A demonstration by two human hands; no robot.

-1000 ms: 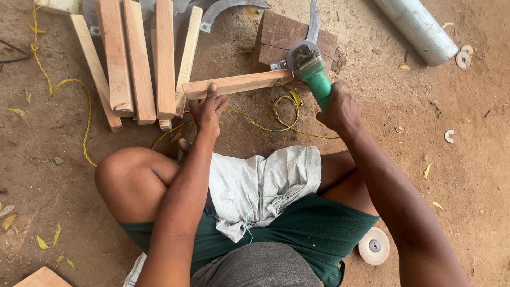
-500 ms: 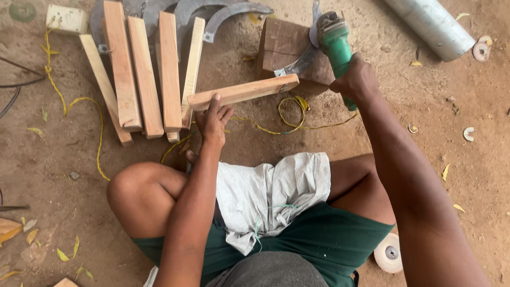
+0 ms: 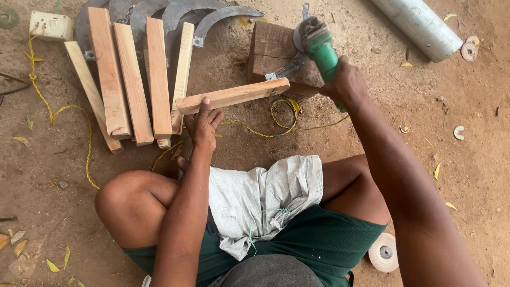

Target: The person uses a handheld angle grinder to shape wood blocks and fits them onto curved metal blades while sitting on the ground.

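My left hand [image 3: 204,125] grips the near end of a long wooden handle piece [image 3: 234,95] that lies across in front of me. Its far end carries a metal blade tang and rests against a dark wooden block [image 3: 271,50]. My right hand [image 3: 345,85] holds a green angle grinder [image 3: 319,42] above that block, its disc end pointing away from me over the blade. A yellow cord [image 3: 281,114] loops on the dirt under the wooden piece.
Several wooden handle blanks [image 3: 133,74] lie side by side at the left, with curved metal blades [image 3: 202,16] behind them. A white socket box [image 3: 50,26] sits far left, a grey pipe [image 3: 419,26] far right, a grinding disc [image 3: 383,252] by my right hip.
My right hand has lifted the grinder up and away from the end of the wooden piece to above the block. My left hand still holds the wood.
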